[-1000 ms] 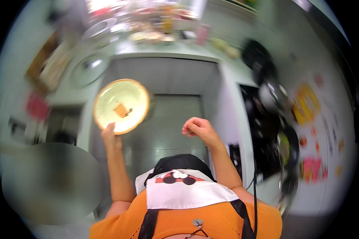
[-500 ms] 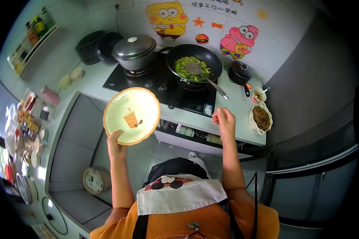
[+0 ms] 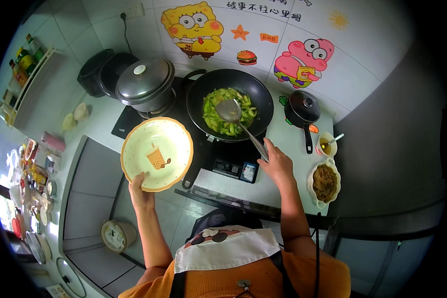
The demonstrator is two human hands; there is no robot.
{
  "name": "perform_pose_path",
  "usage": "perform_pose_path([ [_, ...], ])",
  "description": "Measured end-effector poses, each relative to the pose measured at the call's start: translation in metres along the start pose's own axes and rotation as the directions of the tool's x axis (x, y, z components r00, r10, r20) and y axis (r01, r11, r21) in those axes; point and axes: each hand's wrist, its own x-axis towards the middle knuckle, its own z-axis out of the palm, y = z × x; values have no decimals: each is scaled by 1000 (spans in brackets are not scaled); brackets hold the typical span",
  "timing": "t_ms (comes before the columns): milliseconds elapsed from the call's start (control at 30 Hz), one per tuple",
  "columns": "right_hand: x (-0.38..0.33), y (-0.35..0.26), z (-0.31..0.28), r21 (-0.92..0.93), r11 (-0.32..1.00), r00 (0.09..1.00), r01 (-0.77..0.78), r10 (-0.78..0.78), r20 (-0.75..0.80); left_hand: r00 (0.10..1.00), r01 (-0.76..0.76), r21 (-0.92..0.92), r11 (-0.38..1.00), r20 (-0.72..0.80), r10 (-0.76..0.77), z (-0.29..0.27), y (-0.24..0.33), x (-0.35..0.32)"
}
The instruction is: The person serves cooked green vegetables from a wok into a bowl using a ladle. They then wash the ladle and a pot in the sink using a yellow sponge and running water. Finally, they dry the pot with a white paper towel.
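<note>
My left hand (image 3: 141, 192) grips the lower rim of a cream plate (image 3: 171, 141) with an orange scalloped edge and a drink-cup picture in the middle. It is held tilted in front of the stove, its inner face showing and bare of food. My right hand (image 3: 277, 161) is closed on the handle end of a metal spatula (image 3: 228, 110). The spatula's blade rests on chopped green vegetables (image 3: 218, 125) in a black wok (image 3: 263, 102), which sits on the right burner.
A lidded grey pot (image 3: 145, 92) stands on the left burner. Right of the stove are a small lidded black pan (image 3: 303, 107), a cup with a spoon (image 3: 327, 145) and a scalloped dish of brown food (image 3: 325, 183). A bin (image 3: 118, 236) stands on the floor, lower left.
My right hand has moved forward and taken hold of the spatula handle. The plate is still in my left hand. The drawer below the counter now shows much less of its inside.
</note>
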Motion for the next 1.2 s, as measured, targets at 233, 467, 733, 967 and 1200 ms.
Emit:
perform_pose_path([
  [233, 59, 18, -13, -184, 976, 981, 113, -139, -134, 985, -81, 30, 996, -151, 84, 28, -23, 16],
  [467, 91, 20, -95, -233, 963, 990, 135, -142, -14, 997, 3, 4, 1000, -82, -2, 26, -22, 38],
  [733, 79, -50, -175, -549, 832, 991, 86, -127, -36, 996, 90, 120, 989, 2, -91, 24, -17, 96],
  [967, 110, -87, -180, -746, 662, 997, 76, -32, 73, 998, 34, 105, 994, 58, -41, 33, -13, 111],
  [1200, 149, -14, -139, -570, 822, 997, 2, 45, 68, 999, 29, 92, 995, 44, -33, 34, -10, 103],
])
